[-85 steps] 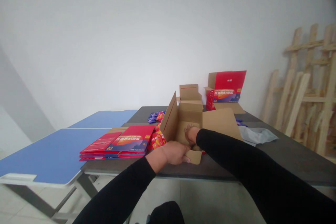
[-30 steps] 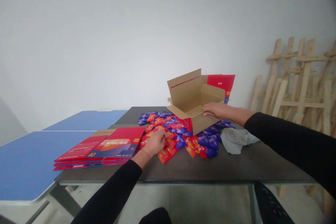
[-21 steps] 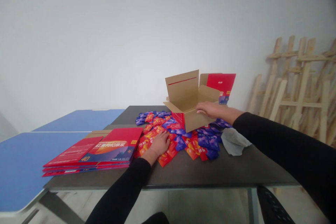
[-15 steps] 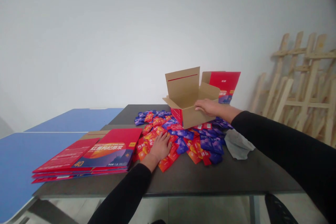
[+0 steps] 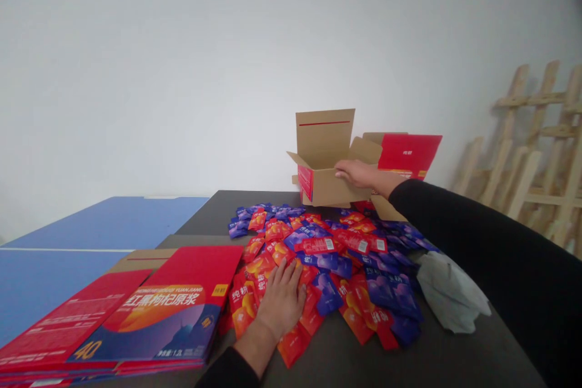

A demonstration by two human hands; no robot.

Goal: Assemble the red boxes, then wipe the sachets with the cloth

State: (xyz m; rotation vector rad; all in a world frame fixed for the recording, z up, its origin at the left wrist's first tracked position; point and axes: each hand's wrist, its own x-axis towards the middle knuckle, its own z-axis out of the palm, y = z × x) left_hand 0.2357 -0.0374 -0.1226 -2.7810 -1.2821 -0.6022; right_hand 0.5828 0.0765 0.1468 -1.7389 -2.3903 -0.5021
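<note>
My left hand (image 5: 282, 299) lies flat with fingers stretched out on a heap of red-and-orange sachets (image 5: 245, 303). Purple sachets (image 5: 391, 291) are mixed in on the right side of the heap. At the back, my right hand (image 5: 357, 173) is closed over the near wall of an open cardboard box (image 5: 325, 189), thumb side toward me. Its brown flaps stand up and a red printed side shows at the left. What lies inside the box is hidden. Behind my right forearm is a second open box (image 5: 407, 151) with a red printed flap.
Flattened red-and-blue cartons (image 5: 182, 309) are stacked at the left of the dark table (image 5: 200, 218). A crumpled pale plastic bag (image 5: 450, 291) lies right of the sachets. Further off are a blue table (image 5: 150, 218), a white wall and wooden easels (image 5: 555, 157).
My right hand has moved the box back, away from me, uncovering more sachets. My left hand stays flat on the heap. The view has shifted closer to the table.
</note>
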